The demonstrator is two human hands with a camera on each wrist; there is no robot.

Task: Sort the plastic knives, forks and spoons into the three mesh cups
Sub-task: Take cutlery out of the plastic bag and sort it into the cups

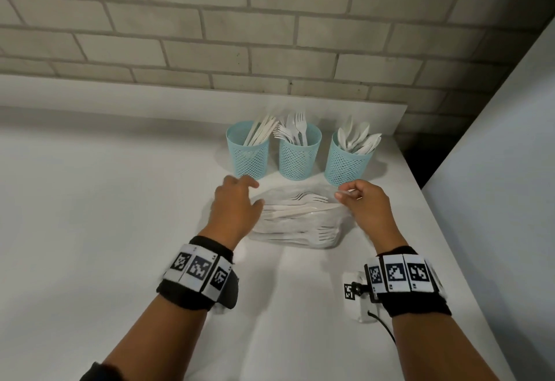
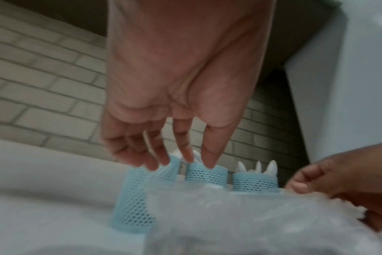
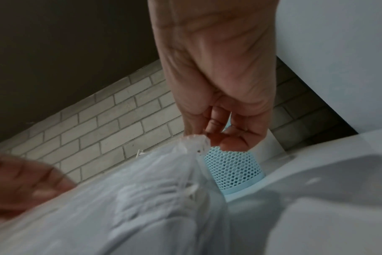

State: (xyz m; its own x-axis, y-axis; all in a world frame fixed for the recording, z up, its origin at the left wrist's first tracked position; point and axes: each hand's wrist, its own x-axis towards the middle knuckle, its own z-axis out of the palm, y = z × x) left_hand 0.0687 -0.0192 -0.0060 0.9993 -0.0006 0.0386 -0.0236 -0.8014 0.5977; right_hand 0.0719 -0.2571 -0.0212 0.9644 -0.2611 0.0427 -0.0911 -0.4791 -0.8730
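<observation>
Three light-blue mesh cups stand in a row near the wall: the left cup (image 1: 248, 152) holds knives, the middle cup (image 1: 297, 155) forks, the right cup (image 1: 348, 161) spoons. In front of them lies a clear plastic bag (image 1: 295, 221) with white forks and knives inside. My right hand (image 1: 350, 196) pinches the bag's right edge (image 3: 194, 140) between thumb and fingers. My left hand (image 1: 240, 197) hovers over the bag's left end with fingers spread and relaxed, holding nothing. In the left wrist view the left hand's fingers (image 2: 207, 155) hang in front of the cups.
The white table (image 1: 105, 200) ends at a brick wall (image 1: 270, 35) behind the cups. A white panel (image 1: 495, 140) rises on the right beyond the table's right edge. A small white device with a cable (image 1: 357, 293) lies near my right wrist.
</observation>
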